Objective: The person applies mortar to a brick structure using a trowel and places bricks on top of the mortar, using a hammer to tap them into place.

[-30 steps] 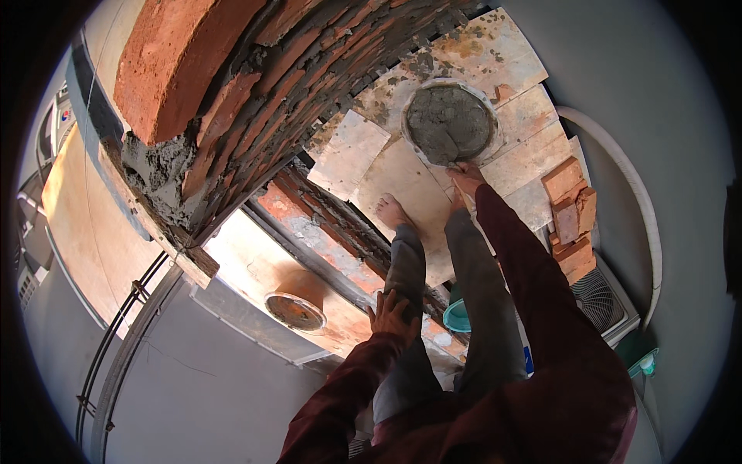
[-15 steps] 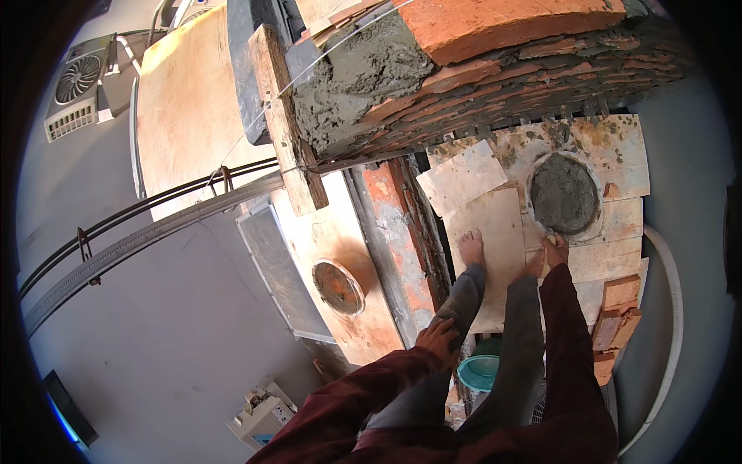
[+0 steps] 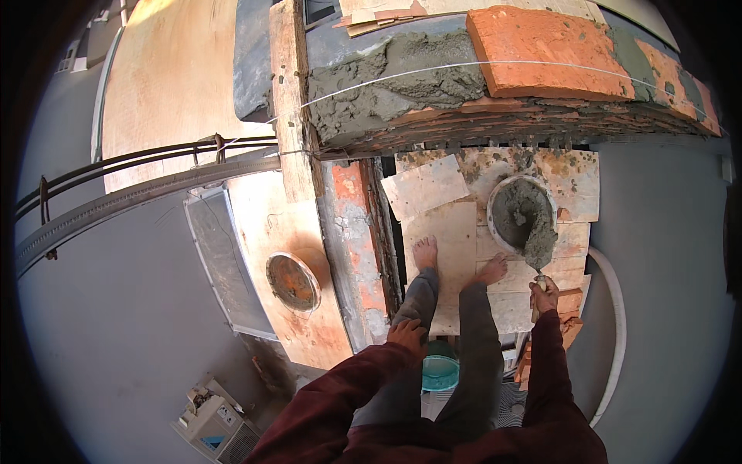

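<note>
A worker's right hand (image 3: 545, 294), its grip closed around a trowel (image 3: 536, 312), holds a heap of wet grey mortar (image 3: 541, 247) at the near rim of a round bucket (image 3: 491, 222) standing on pale boards (image 3: 442, 232). The left hand (image 3: 407, 337) rests on the left trouser leg (image 3: 422, 298), its grip slack. Beyond, an orange brick (image 3: 550, 52) sits atop the wall beside a rough mortar bed (image 3: 394, 77).

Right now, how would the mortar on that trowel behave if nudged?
The mortar would probably slump rather than roll, given its soft-looking, lumpy mound. It may feel heavy, being thickly piled on the trowel, and its wet look suggests possible slipping.
</note>
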`<state>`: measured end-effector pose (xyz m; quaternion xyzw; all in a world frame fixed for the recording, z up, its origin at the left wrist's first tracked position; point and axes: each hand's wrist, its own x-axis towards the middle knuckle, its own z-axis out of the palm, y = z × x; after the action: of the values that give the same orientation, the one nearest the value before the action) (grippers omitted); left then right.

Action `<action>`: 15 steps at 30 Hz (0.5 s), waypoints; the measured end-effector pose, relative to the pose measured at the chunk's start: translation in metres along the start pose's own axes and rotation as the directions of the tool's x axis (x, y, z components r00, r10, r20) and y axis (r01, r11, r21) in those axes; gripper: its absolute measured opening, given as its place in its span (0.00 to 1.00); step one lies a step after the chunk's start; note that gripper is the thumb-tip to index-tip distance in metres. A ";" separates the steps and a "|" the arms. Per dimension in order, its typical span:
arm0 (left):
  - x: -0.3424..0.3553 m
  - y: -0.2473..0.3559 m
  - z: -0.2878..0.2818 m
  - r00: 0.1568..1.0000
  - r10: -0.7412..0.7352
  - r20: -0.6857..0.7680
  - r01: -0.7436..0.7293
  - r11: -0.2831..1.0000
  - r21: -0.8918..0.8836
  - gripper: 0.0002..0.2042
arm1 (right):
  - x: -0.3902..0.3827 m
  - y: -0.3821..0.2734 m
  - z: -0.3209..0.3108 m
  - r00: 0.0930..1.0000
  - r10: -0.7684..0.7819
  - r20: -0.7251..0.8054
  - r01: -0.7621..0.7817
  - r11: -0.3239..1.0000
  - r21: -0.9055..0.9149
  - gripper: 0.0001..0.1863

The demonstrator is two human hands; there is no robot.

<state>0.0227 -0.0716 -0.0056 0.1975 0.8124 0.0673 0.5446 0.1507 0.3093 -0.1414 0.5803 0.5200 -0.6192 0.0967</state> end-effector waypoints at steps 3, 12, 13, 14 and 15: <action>0.005 0.002 -0.003 0.998 0.034 -0.062 -0.036 0.999 -0.031 0.21 | -0.033 -0.026 -0.025 0.998 -0.067 0.009 0.067 0.998 -0.009 0.09; -0.004 0.017 -0.007 0.999 -0.048 0.007 0.049 0.991 -0.123 0.23 | -0.172 -0.194 -0.046 0.934 -0.104 0.342 0.194 0.951 -0.240 0.12; -0.011 0.018 -0.011 0.999 -0.036 0.029 0.039 0.993 -0.111 0.24 | -0.187 -0.221 -0.043 0.905 -0.102 0.414 0.233 0.931 -0.280 0.13; -0.017 0.018 -0.013 0.998 -0.026 0.051 0.031 0.995 -0.099 0.25 | -0.204 -0.250 -0.039 0.900 -0.089 0.427 0.241 0.917 -0.318 0.13; -0.023 0.014 -0.011 0.995 0.031 0.090 -0.020 0.993 -0.120 0.28 | -0.222 -0.281 -0.030 0.892 -0.075 0.445 0.251 0.902 -0.352 0.13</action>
<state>0.0238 -0.0670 0.0229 0.1780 0.7786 0.1134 0.5910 0.0339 0.3482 0.1964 0.3539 0.6500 -0.6161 0.2697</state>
